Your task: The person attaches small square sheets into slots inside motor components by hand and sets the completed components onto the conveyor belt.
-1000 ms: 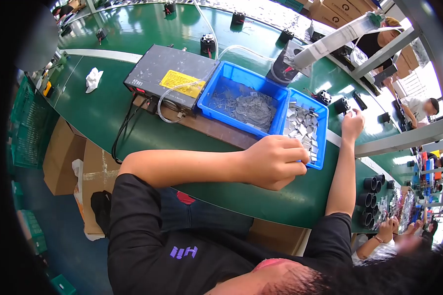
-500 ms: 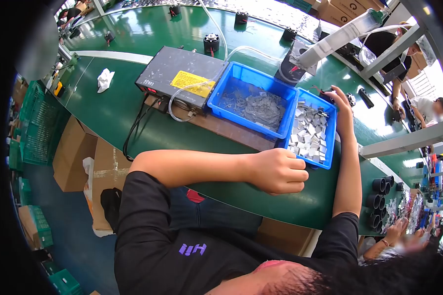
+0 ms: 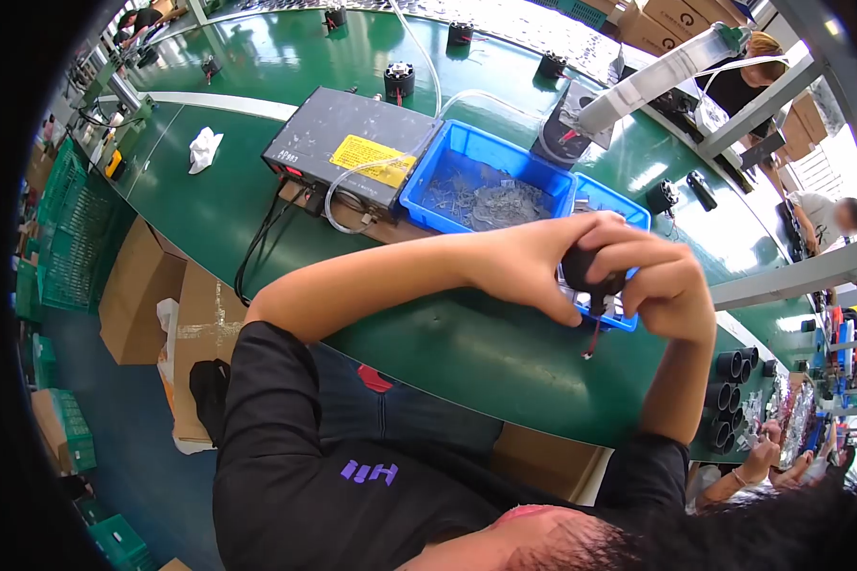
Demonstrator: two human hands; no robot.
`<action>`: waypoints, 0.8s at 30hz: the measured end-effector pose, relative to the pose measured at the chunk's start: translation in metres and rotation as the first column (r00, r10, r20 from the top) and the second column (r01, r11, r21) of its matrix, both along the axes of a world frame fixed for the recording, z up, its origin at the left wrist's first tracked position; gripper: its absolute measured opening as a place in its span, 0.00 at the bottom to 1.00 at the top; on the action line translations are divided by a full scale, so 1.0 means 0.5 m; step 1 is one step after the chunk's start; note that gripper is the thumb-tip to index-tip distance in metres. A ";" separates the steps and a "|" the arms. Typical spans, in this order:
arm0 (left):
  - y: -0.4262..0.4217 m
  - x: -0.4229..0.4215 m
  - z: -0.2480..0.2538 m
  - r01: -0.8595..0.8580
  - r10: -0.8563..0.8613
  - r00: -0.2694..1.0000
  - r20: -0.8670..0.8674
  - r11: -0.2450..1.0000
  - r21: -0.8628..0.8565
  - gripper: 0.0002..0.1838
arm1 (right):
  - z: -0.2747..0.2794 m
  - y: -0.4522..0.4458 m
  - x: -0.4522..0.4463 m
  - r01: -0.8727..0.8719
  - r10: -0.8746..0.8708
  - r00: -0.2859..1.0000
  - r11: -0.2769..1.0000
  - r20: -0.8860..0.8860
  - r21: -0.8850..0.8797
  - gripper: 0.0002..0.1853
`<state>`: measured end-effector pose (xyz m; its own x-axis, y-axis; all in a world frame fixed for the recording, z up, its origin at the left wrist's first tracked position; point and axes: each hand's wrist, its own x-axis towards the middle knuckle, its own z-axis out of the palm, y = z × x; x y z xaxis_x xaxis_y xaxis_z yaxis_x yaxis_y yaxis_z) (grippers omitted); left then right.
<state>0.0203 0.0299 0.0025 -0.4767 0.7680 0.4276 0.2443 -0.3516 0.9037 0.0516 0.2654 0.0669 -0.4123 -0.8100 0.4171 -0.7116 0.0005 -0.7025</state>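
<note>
A small black motor [image 3: 581, 271], with a short red wire lead [image 3: 593, 341] hanging below it, is held over the right blue bin. My left hand [image 3: 533, 259] grips it from the left, thumb below and fingers above. From the right, the curled fingers of my right hand [image 3: 662, 276] close round the same motor. Both hands cover much of this right blue bin [image 3: 611, 196], so most of its small silver metal pieces are hidden. Beside it stands a blue bin [image 3: 428, 211] holding thin pieces and scraps.
Left of the bins is a grey control box [image 3: 305, 128] with a yellow label, cables and clear tubing. A clear cylinder [image 3: 662, 81] leans over a dark stand behind them. Further motors [image 3: 400, 81] [image 3: 663, 197] stand on the green table. Black cups [image 3: 728, 393] and co-workers are at right.
My right hand has come back from beyond the right bin, bringing a motor. My left hand has risen from a closed fist and now grips that motor too.
</note>
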 end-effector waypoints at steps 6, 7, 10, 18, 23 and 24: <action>0.006 -0.001 -0.021 -0.167 0.169 0.966 -0.196 0.986 0.028 0.36 | 0.000 -0.068 0.045 0.394 -0.385 0.890 0.919 -0.245 -0.015 0.12; 0.003 0.001 -0.012 -0.241 0.236 0.957 -0.170 0.970 -0.012 0.36 | -0.002 -0.075 0.048 0.443 -0.446 0.870 0.894 -0.211 -0.060 0.12; -0.013 0.004 0.024 -0.452 0.438 0.891 -0.119 0.880 -0.145 0.35 | -0.011 -0.088 0.045 0.576 -0.600 0.794 0.794 -0.097 -0.195 0.14; -0.016 -0.022 -0.002 -0.582 0.477 0.760 -0.441 0.802 -0.136 0.33 | -0.060 -0.065 0.011 0.542 -0.517 0.708 0.834 -0.481 -0.098 0.18; -0.028 -0.039 0.009 -0.663 0.515 0.690 -0.509 0.732 -0.158 0.33 | -0.086 -0.055 -0.003 0.575 -0.550 0.632 0.805 -0.546 -0.147 0.19; -0.030 -0.041 0.011 -0.674 0.534 0.695 -0.482 0.717 -0.178 0.32 | -0.093 -0.052 -0.004 0.589 -0.566 0.608 0.792 -0.557 -0.161 0.20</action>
